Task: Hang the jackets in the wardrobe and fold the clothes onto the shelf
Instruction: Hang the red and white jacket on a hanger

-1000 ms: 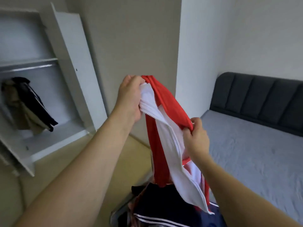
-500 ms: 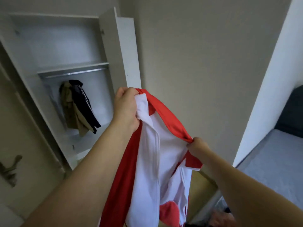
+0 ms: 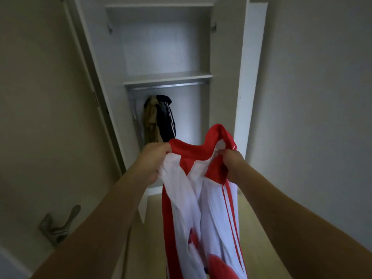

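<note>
**A:** Head view, the only one you have: your left hand (image 3: 155, 158) and right hand (image 3: 231, 162) each pinch a bunch of the red and white jacket (image 3: 201, 198) near its collar; it hangs between your forearms, in front of the open wardrobe (image 3: 225, 77), not yet inside it.

**B:** What might go wrong for me?

**A:** I see no hanger in your hands; if you reach for the rail (image 3: 167, 86) like this, the jacket may slump onto the wardrobe floor; the long hem could also drag or snag on the door edge; the dark jacket (image 3: 166, 119) and tan one (image 3: 151, 119) already hanging could be knocked.

**B:** And what can't you make out?

**A:** Your fingertips are buried in cloth; the jacket's lower part is cut off; spare hangers, if any, are too dim to tell.
</note>
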### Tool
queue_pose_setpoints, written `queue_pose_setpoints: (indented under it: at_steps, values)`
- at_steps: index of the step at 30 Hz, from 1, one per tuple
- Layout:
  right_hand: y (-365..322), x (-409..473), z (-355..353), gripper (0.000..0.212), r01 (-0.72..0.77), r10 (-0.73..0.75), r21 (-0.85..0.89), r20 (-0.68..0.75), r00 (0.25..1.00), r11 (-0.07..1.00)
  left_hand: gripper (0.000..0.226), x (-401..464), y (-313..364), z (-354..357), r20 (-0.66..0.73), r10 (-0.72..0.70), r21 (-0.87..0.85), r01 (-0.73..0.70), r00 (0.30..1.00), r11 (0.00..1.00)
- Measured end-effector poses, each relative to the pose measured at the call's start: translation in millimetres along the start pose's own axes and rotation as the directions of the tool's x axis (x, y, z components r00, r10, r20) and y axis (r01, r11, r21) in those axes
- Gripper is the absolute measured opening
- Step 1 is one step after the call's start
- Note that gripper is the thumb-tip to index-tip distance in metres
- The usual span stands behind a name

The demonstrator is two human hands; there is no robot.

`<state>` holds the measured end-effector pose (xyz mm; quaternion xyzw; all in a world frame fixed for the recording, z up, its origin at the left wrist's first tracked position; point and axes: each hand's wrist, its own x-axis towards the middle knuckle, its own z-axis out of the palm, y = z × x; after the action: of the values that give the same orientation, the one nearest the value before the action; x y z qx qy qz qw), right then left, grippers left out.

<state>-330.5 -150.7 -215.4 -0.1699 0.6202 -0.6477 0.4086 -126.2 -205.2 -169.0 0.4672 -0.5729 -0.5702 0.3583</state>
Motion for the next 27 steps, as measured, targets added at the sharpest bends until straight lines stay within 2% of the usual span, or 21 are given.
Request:
queue_pose_setpoints:
  at_steps: [5,7,10,15,18,21,23,26,27]
  values:
    - [-20,123,75,0.016,0.215,-0.235,-0.159,-0.119,0.965,0.963,0.010,138,-16,-23,0.098,-0.093,0.075,0.086,0.991,0.993]
    - [-34,165,99,0.020,0.214,-0.240,-0.158,-0.169,0.956,0.964,0.017,186,-17,-29,0.155,-0.170,0.104,0.155,0.973,0.982]
    - [-59,229,128,0.024,0.139,-0.161,-0.105,-0.239,0.958,0.985,0.028,259,-13,-27,0.199,-0.225,0.139,0.200,0.954,0.970]
    - [-91,342,173,0.018,0.185,-0.220,-0.173,-0.213,0.952,0.967,0.037,379,-6,-14,0.222,-0.302,0.287,0.234,0.927,0.929]
    - [-110,414,203,0.022,0.262,-0.291,-0.217,-0.116,0.949,0.940,0.044,460,-4,-16,0.193,-0.335,0.420,0.231,0.922,0.877]
    - [-124,487,239,0.028,0.261,-0.278,-0.253,-0.036,0.960,0.932,0.038,536,-2,-21,0.142,-0.380,0.545,0.249,0.914,0.801]
    - [-137,524,268,0.031,0.242,-0.245,-0.296,0.028,0.969,0.924,0.033,583,7,-28,0.096,-0.453,0.592,0.315,0.886,0.742]
    - [-153,582,308,0.033,0.304,-0.272,-0.488,0.139,0.952,0.818,0.019,653,20,-42,0.021,-0.455,0.605,0.351,0.890,0.715]
    - [-160,592,321,0.032,0.263,-0.237,-0.579,0.121,0.964,0.772,0.021,672,28,-48,-0.020,-0.443,0.611,0.362,0.896,0.704]
